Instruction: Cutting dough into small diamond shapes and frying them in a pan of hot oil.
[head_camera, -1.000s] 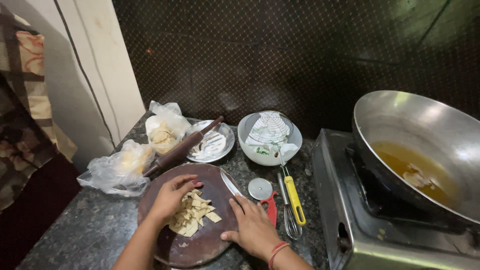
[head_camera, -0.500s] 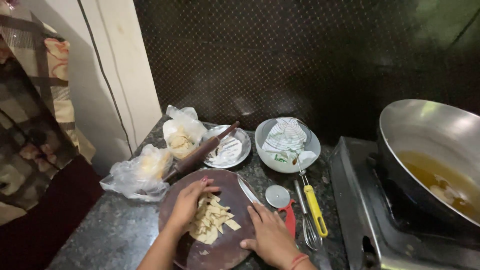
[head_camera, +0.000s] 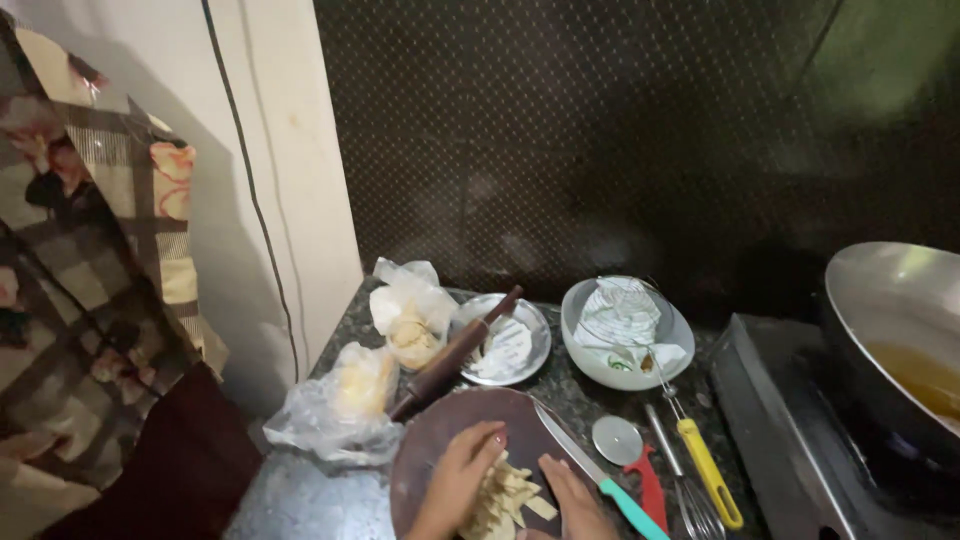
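Note:
A round dark wooden board (head_camera: 440, 440) lies at the bottom of the view. On it sits a heap of pale cut dough strips (head_camera: 505, 495). My left hand (head_camera: 462, 472) cups the heap from the left, fingers curled against the strips. From the right, my right hand (head_camera: 568, 492) presses against the same heap. A knife with a teal handle (head_camera: 600, 478) rests across the board's right edge, just beside my right hand.
A brown rolling pin (head_camera: 455, 352) leans over a steel plate (head_camera: 512, 345). Two plastic bags (head_camera: 345, 405) of dough lie left. A white bowl (head_camera: 622, 340) with paper, a red pizza cutter (head_camera: 632, 455), a yellow-handled skimmer (head_camera: 705, 470) and a whisk (head_camera: 685, 495) lie right. A wok of oil (head_camera: 900, 345) sits on the stove (head_camera: 790, 450).
The view has swung left and up, so the board sits lower in frame. Both hands have closed in around the dough strips, gathering them into a tighter heap.

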